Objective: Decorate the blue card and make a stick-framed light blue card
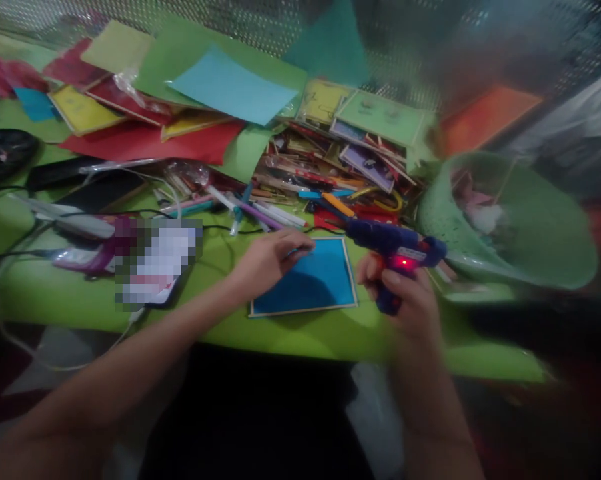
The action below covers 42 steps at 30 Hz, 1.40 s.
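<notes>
right hand (405, 290) fingers wrapped round glue gun (393, 240), red light (404, 262) on, left hand (267, 260) fingers bunched over blue card (325, 270), can't tell if gripping anything, card flat on green desk (305, 337)

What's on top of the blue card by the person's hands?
On the blue card, thin pale strips run along the visible edges and a dark shadow falls. The left hand covers its upper left part, so anything there can't be seen.
</notes>
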Available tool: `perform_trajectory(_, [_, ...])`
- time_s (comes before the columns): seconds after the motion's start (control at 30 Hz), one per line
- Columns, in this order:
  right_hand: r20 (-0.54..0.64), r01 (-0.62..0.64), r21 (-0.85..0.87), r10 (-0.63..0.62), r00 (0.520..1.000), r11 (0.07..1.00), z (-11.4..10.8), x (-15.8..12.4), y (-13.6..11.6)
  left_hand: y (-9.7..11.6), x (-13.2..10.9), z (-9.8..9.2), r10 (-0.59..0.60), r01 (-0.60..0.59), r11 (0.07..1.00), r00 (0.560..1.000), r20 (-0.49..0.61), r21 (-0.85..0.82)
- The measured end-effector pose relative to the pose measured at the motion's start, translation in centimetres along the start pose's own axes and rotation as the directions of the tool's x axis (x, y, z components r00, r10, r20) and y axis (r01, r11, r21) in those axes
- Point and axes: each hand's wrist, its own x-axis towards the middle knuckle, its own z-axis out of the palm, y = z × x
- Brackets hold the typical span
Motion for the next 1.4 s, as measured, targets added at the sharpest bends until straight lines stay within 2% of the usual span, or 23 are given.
perform_trajectory(0.07, [0.016,0.006,0.02,-0.006,1.0,1.0,-0.1,0.0,-0.1,-0.6,0.2,0.4,0.075,-0.083,0.985,0.995,0.058,0.151])
perform_trajectory(0.2, [0.058,0.013,0.034,-0.015,0.998,0.999,-0.5,-0.1,-0.1,-1.9,0.6,1.3,0.114,-0.158,0.916,0.984,0.14,0.368])
perform_trajectory(0.4, [0.065,0.014,0.017,-0.015,0.998,1.0,-1.0,-0.2,0.1,-1.9,0.5,2.0,0.137,-0.19,0.857,0.98,0.143,0.479])
perform_trajectory(0.77, [0.052,0.007,0.055,-0.01,0.999,0.998,-1.2,-0.4,0.3,-2.0,0.4,2.4,0.212,-0.247,0.819,0.969,0.126,0.518])
perform_trajectory(1.17, [-0.008,-0.001,0.001,0.001,1.0,1.0,-0.8,-0.5,-0.1,-2.0,0.5,2.0,0.231,-0.251,0.868,0.968,0.099,0.429])
perform_trajectory(1.4, [-0.029,-0.003,0.004,0.003,1.0,1.0,-0.9,-0.8,-0.2,-1.8,0.8,1.9,0.198,-0.231,0.884,0.973,0.122,0.405])
